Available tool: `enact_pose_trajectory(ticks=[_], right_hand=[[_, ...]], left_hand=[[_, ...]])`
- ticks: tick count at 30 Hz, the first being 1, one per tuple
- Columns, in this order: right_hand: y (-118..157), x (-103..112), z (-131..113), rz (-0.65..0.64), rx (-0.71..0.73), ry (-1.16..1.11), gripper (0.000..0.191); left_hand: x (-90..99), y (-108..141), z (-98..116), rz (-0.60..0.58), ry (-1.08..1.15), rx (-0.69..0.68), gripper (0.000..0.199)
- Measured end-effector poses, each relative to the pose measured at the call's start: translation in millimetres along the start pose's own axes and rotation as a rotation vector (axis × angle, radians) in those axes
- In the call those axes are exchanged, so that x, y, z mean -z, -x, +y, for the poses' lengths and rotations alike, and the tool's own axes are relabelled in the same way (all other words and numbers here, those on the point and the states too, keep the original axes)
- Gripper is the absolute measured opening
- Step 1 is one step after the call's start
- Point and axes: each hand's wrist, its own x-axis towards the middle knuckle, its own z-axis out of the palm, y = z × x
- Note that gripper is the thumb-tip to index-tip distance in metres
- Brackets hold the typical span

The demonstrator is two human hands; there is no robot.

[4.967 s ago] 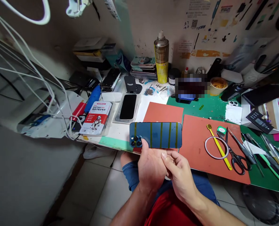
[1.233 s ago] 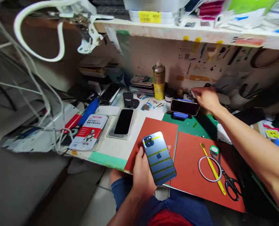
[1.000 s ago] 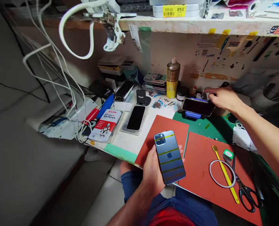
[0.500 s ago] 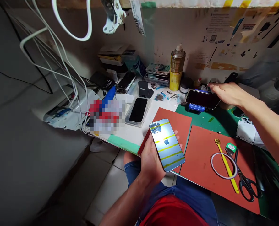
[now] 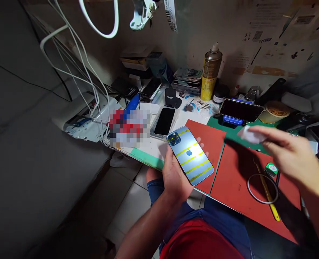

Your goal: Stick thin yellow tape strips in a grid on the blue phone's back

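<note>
My left hand holds a blue smartphone with its back facing up, and yellow strips run across that back. The fingertips show past the phone's far edge. My right hand pinches a crumpled white tissue or cloth, slightly blurred, above the right side of the bench. Below that hand, a yellow brush lies across a thin pale ring on the red mat. A green tape measure-like item sits beside them.
Behind the mat, another phone rests on a blue stand. A black-screened phone lies in a clear tray. A yellow spray can stands near the wall. White cables hang at left, and a tub stands at right.
My right hand has come back from beside the phone on the stand and now holds white tissue or cloth. My left hand keeps the blue phone. The view has shifted slightly.
</note>
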Motion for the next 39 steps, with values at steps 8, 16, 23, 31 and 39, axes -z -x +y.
enact_pose_trajectory(ticks=[8, 16, 23, 31, 39], right_hand=[[112, -82, -2, -0.178, -0.497, -0.749, 0.037], [124, -98, -34, -0.010, -0.438, -0.646, 0.034], [119, -94, -47, 0.014, -0.449, -0.785, 0.024], [111, -97, -51, 0.106, -0.383, -0.720, 0.008], [104, -98, -52, 0.133, -0.398, -0.733, 0.013]], left_hand=[[3.1, 5, -7, -0.044, 0.026, -0.024, 0.062], [4.3, 9, -14, -0.042, 0.000, 0.003, 0.065], [0.1, 18, -14, 0.004, -0.090, 0.080, 0.067], [19.8, 27, -31, 0.057, -0.124, 0.190, 0.054], [22.0, 37, -35, -0.027, -0.072, 0.474, 0.070]])
